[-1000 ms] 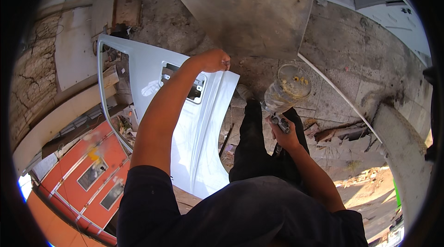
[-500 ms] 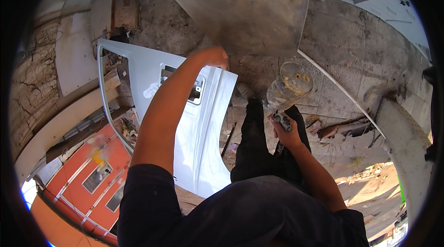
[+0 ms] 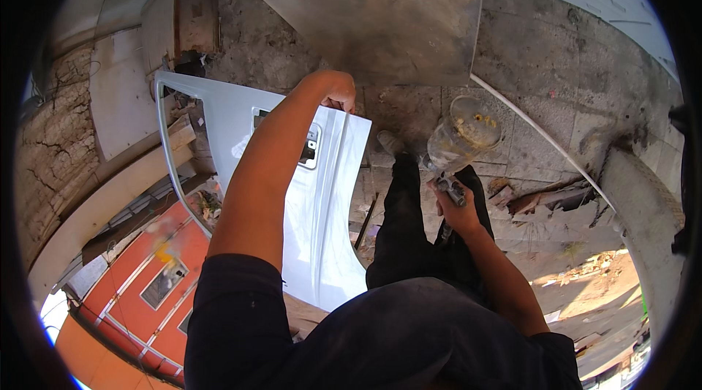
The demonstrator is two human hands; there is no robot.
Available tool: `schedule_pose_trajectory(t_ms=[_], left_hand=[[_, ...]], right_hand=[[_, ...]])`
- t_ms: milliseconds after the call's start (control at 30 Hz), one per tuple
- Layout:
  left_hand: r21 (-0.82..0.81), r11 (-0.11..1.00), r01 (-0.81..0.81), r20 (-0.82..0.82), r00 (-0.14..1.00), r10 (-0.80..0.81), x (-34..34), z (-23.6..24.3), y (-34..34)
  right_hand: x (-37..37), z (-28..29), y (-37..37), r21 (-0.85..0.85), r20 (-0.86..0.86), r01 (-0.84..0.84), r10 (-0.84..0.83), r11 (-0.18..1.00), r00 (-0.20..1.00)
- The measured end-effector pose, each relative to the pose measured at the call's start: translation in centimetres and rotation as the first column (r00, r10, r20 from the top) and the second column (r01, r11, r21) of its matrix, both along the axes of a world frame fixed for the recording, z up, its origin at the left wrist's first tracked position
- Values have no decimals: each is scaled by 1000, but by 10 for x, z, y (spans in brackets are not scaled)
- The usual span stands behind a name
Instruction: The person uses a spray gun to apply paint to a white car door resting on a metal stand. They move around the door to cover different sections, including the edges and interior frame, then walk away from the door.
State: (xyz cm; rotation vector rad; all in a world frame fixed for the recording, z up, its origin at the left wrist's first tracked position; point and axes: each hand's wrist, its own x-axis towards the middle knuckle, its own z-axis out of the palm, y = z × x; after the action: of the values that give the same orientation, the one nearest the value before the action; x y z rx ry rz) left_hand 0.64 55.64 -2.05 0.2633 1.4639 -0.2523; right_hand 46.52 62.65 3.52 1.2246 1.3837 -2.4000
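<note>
My left hand (image 3: pixel 336 89) is closed over the edge of a white vehicle door (image 3: pixel 338 200), near its far right corner. The door stands tilted to my left, with a window frame at its left end and a handle cutout (image 3: pixel 311 147) partly behind my forearm. In my right hand (image 3: pixel 463 216) is a spray gun (image 3: pixel 452 191), held in front of my right leg. Its large, cloudy cup (image 3: pixel 468 127) has yellowish stains and sits on the far side of the gun, apart from the door.
A large brown-grey panel (image 3: pixel 365 10) juts in from the far side. A thin pale pole or hose (image 3: pixel 537 127) slants down the right. Broken debris (image 3: pixel 552 198) lies by the wall-like slab (image 3: pixel 640 207). An orange-red vehicle or door (image 3: pixel 139 288) is at lower left.
The door's right corner has shifted slightly left in view, with my left hand still on its edge. The spray gun and cup appear slightly farther right.
</note>
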Motion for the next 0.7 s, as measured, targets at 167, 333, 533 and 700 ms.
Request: schedule_pose_trajectory(t_ms=[167, 333, 533, 700], left_hand=[[31, 999, -27, 3, 1000, 27, -1, 4, -2], [-65, 998, -14, -85, 996, 8, 6, 10, 7], [-12, 997, 78, 15, 997, -78, 0, 6, 8], [3, 1000, 13, 7, 1000, -13, -1, 9, 3]], right_hand=[[1, -1, 1, -28, -1, 48, -48, 998, 999], [0, -5, 4, -32, 27, 43, -43, 999, 999], [0, -6, 6, -26, -8, 46, -46, 999, 999], [0, -8, 7, -31, -2, 56, -56, 998, 998]])
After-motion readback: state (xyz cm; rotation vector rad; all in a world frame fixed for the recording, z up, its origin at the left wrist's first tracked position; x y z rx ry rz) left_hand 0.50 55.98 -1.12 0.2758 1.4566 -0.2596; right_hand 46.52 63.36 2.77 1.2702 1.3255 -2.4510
